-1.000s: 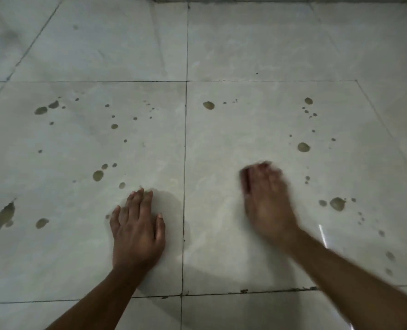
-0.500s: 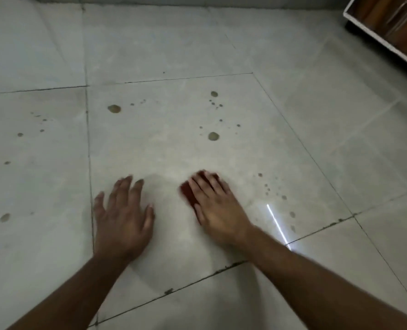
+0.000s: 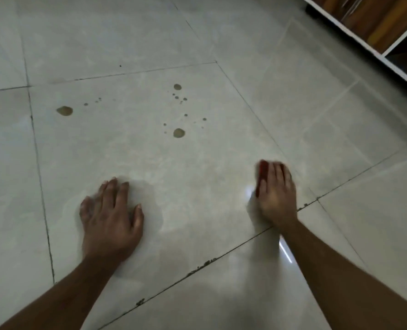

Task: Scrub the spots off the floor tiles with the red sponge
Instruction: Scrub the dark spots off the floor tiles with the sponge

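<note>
Head view, sole entry. Left hand [image 3: 111, 216]: flat on the floor tile [image 3: 138, 163] at about 7 o'clock of the frame, fingers spread and straight, holding nothing, serving as a brace. Right hand [image 3: 276, 194]: at about 4 o'clock, palm down over the red sponge [image 3: 263, 169], pressing it to the tile; blurred, so whether the fingers curl round the sponge's edge cannot be told. Sponge: only its far and left edges show, under the fingertips, near the tile's right-hand grout line [image 3: 264, 125]. Spots [image 3: 179, 133]: a brown cluster at 12 o'clock of the frame, well apart from the sponge; one larger blot [image 3: 64, 111] at 10 o'clock. Cabinet [image 3: 376, 22]: wood and white, at 2 o'clock. Handling note, as judgement: carry the sponge toward 11 o'clock to the cluster, press with a flat palm, scrub in short overlapping strokes, weight on the left hand.
</note>
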